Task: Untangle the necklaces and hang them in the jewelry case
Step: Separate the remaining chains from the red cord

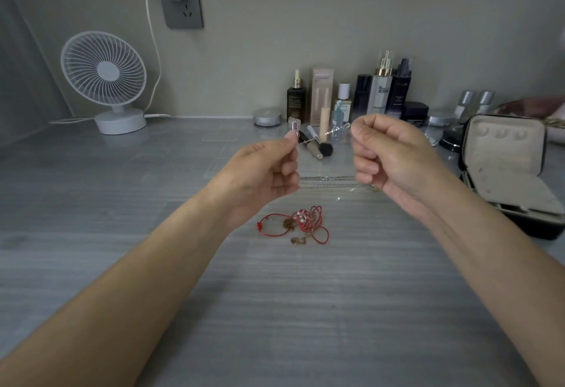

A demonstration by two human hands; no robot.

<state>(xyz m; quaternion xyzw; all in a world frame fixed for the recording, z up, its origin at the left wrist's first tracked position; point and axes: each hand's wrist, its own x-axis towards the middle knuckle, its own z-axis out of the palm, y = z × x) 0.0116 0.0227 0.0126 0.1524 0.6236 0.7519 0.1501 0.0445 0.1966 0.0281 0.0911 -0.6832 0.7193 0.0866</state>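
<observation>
Silver chain (328,133) stretched taut between both raised hands, left hand (269,172) pinching one end, right hand (394,157) fisted on the other. Red cords (302,223) lay tangled mid-desk (122,203); case (504,172) sat open at the right edge.

White fan (104,73), bottles (382,86), perhaps cosmetics

A thin silver chain (324,134) was stretched in the air between the left hand (265,172) and the right hand (394,157), each pinching one end. On the table (122,203) below, more pale chains (328,183) lay in nearly straight lines. Nearer to the person, a red cord necklace (301,221) lay tangled in loops, with a small gold piece (298,240) just beside it. The jewelry case (507,169) stood open at the right, its lid upright.
</observation>
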